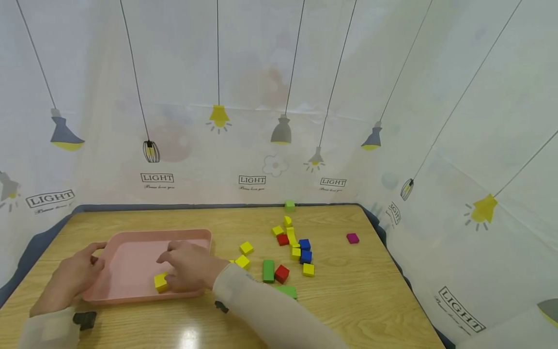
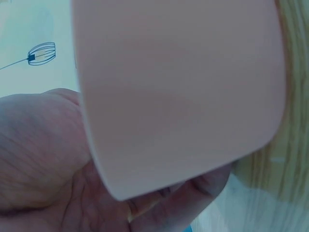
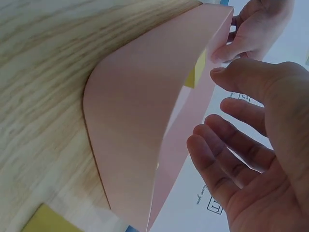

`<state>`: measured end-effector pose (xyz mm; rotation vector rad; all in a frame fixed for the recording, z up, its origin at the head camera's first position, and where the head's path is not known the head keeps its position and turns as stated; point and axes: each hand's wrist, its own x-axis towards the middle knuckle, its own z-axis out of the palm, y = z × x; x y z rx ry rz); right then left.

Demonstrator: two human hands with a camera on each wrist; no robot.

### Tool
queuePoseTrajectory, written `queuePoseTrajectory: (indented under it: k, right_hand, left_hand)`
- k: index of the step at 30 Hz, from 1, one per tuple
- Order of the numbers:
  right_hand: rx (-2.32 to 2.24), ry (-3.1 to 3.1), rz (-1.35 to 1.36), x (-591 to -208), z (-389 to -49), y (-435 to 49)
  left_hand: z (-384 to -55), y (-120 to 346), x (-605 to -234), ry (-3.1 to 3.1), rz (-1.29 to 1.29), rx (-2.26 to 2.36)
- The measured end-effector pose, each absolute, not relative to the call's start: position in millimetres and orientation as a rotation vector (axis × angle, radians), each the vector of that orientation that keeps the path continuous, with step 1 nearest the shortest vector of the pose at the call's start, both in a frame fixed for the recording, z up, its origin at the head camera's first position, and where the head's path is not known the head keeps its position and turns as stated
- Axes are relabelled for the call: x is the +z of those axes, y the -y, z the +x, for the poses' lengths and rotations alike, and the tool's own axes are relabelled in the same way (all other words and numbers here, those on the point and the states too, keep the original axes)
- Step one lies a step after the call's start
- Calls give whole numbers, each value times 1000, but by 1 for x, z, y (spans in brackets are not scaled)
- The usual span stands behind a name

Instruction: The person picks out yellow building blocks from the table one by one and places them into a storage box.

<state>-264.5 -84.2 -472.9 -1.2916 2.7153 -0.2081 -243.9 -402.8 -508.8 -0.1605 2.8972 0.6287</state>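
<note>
A pink tray (image 1: 131, 261) lies on the left part of the wooden table. My left hand (image 1: 71, 276) grips its left side; the right wrist view shows that thumb inside the rim and fingers outside. Over the tray's right half hovers my right hand (image 1: 192, 265), fingers spread and loosely bent, holding nothing. Beside its thumb a yellow block (image 1: 160, 282) sits in the tray near the front wall. From the right wrist, this block (image 3: 195, 75) shows past the tray wall, apart from the fingertips. Close up in the left wrist view, the tray wall (image 2: 178, 96) hides part of the left fingers.
Right of the tray lie several loose blocks: yellow (image 1: 246, 248), green (image 1: 268, 271), red (image 1: 282, 274) and blue (image 1: 306, 257). A magenta block (image 1: 352, 238) lies farther right, a light green one (image 1: 289, 206) at the back edge. A lamp-printed curtain (image 1: 244, 72) surrounds the table (image 1: 348, 305).
</note>
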Motion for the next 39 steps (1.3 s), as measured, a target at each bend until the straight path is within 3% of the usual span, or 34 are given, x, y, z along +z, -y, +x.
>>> queuePoseTrajectory:
  k: [22, 39]
  right_hand:
    - [-238, -2817, -1104, -477, -295, -11]
    - [-324, -2703, -1027, -488, -287, -59]
  left_hand:
    - [-245, 405, -509, -2879, -169, 614]
    - [-246, 403, -508, -2847, -201, 614]
